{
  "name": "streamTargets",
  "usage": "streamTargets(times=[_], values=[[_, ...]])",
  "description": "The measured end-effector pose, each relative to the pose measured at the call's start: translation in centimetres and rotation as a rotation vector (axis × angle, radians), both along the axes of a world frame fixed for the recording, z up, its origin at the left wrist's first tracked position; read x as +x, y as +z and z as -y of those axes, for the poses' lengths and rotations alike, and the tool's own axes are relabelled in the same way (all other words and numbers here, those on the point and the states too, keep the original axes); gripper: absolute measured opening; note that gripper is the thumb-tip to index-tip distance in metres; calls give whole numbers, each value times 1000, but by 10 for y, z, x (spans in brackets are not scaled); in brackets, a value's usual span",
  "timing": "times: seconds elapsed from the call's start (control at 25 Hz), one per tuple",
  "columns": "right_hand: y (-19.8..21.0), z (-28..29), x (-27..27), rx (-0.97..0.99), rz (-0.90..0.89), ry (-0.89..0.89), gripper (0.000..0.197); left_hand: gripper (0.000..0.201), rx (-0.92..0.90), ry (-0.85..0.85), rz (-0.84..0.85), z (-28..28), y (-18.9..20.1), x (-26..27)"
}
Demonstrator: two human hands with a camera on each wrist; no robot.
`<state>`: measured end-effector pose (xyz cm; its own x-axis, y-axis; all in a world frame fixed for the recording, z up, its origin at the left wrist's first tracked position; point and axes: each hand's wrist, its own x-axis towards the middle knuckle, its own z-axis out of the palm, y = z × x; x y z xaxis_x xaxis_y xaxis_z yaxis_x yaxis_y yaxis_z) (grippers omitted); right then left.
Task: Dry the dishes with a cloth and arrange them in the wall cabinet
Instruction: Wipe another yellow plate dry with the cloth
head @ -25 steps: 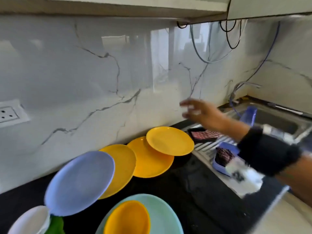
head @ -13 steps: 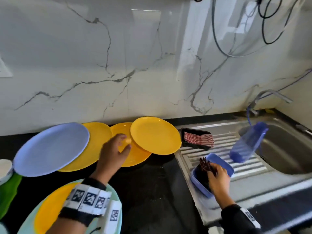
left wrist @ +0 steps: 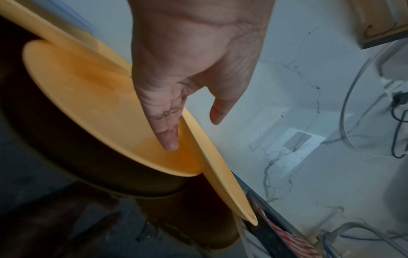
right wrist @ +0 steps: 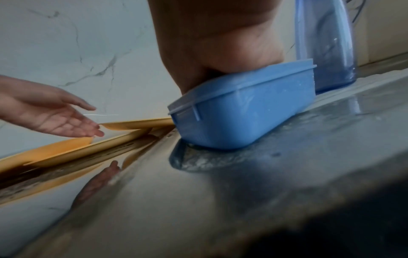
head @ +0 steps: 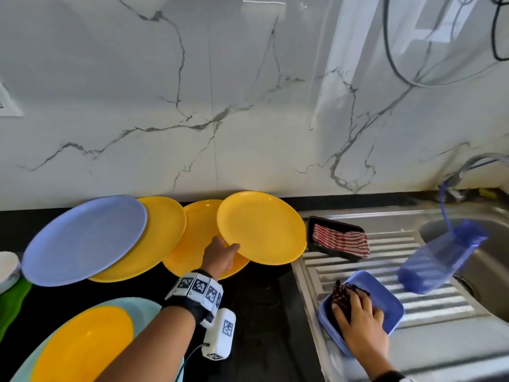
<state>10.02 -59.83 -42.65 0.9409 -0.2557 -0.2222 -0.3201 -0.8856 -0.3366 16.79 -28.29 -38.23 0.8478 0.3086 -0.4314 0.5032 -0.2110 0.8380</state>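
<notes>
A white marble wall [head: 248, 92] with grey veins backs a black counter [head: 264, 312] and, to the right of it, a steel draining board [head: 429, 340] with its sink [head: 493, 244]. Against that wall, along the counter, four plates lean in an overlapping row: a lilac plate [head: 82, 238] furthest from the draining board, then a first yellow plate [head: 162, 232], a middle yellow plate [head: 198, 238] and, nearest the draining board, a top yellow plate [head: 264, 227] whose rim overhangs the steel edge. At the counter's near corner, far from the draining board, a small yellow plate [head: 82, 343] lies on a pale green plate [head: 143, 307].

On the draining board stand a blue tub [head: 385, 301] at the near side, a tilted blue bottle [head: 440, 257] over the sink edge, and a black tray [head: 330, 224] holding a red striped cloth [head: 341, 241] at the wall side.

The left hand [head: 220, 257], fingers straight and pressed together, thumb spread apart, slides its fingertips [left wrist: 170, 139] under the rim of the top yellow plate, above the middle one. The right hand [head: 360, 329] reaches into the blue tub over a dark checked cloth [head: 341, 296]; whether its fingers pinch the cloth cannot be told.
</notes>
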Motion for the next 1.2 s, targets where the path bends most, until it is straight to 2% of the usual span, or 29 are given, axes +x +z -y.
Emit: streamTargets(times=[0.16,0.28,0.48,0.6,0.76,0.84,0.96,1.0,1.04,1.08,1.2], values=[[8,-8,-1,-73,-50,12,57,43,-231,96,-39,-2,-13,21],[11,-7,0,-72,-58,41,58,39,-421,183,6,-2,-18,27],[12,-9,0,-82,-73,40,68,32,-522,225,114,-3,-1,8],[10,-2,0,35,-40,32,66,28,-504,212,183,-8,20,-20],[11,13,-6,349,152,-20,74,24,-525,350,363,-17,55,-60],[24,20,-2,463,267,-53,70,39,-608,389,418,-27,67,-78],[68,-3,15,657,486,55,57,99,-792,335,449,-40,74,-98],[87,-22,19,756,519,136,56,108,-829,314,471,-40,80,-103],[104,-42,26,857,568,224,57,105,-849,296,506,-37,84,-108],[121,-66,31,923,643,272,54,92,-825,270,559,-30,92,-112],[164,-135,38,1007,779,289,41,30,-606,297,683,2,112,-123]])
